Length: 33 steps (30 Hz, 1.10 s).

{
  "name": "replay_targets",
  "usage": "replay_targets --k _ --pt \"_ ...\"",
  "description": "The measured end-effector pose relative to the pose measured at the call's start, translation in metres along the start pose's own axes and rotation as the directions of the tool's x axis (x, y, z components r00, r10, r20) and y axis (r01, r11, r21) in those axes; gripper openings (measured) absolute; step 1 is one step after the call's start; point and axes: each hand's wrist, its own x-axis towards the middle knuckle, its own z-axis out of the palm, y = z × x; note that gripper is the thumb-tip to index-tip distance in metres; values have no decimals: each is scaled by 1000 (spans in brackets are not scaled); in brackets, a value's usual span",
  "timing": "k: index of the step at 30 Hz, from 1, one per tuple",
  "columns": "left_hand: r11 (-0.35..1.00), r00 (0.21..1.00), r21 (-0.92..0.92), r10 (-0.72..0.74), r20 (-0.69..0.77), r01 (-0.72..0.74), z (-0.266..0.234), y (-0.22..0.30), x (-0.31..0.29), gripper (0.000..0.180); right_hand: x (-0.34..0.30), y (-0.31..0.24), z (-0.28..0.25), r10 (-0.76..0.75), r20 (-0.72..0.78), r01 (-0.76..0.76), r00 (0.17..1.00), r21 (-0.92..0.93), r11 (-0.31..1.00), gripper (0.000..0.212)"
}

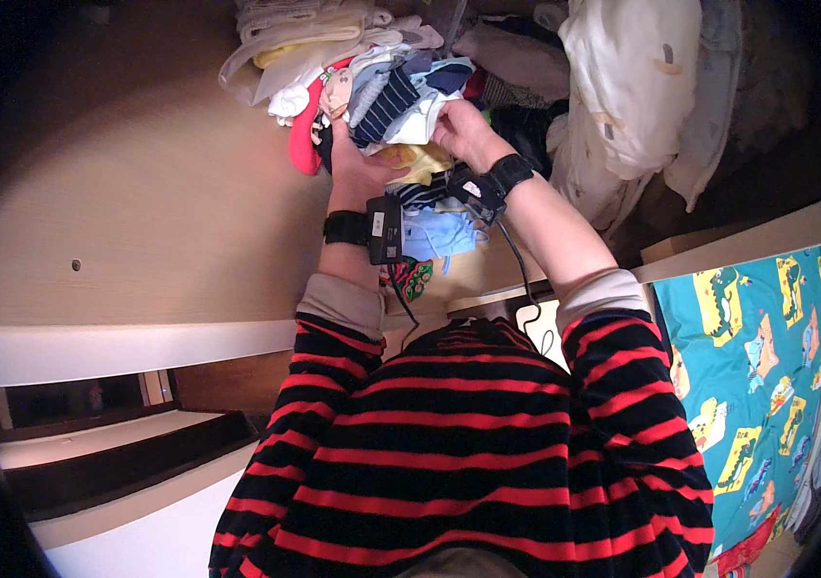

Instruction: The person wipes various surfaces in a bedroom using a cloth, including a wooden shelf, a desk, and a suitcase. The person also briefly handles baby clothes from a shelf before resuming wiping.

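Between my two hands sits a stack of small folded clothes, topped by a dark striped garment [386, 106] and a white cloth [418, 123]. My left hand [360, 166] cups the stack's near left side, thumb apart from the fingers, whose tips are partly hidden. On the right, the curled fingers of my right hand [466, 135] grip the white cloth's edge. A yellow cloth [420, 162] shows just below the stack, with a light blue cloth [444, 234] nearer to me. Left of the stack hangs a red garment [304, 137].
Folded white and yellow linens [300, 39] lie beyond the stack. White clothing [632, 82] hangs at the right. A wooden surface [141, 193] extends left. Cables run from the black wrist devices [384, 231]. A teal patterned cloth [748, 376] lies at lower right.
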Motion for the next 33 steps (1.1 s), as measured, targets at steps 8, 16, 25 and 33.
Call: replay_targets --k 8,16,25,33 --pt "904 891 -365 339 301 -220 -1 4 18 57 -22 -16 -45 40 -29 -49 999 -544 838 32" --pt "900 884 -238 415 217 -364 4 12 16 46 -49 71 -98 -21 -328 -162 944 -520 839 37" --pt "868 861 7 491 135 -497 15 9 5 44 -9 118 -84 -449 -259 -102 855 -934 344 41" --pt "870 833 -35 483 269 -493 5 13 13 49 9 50 -27 -45 -32 45 998 24 999 27"
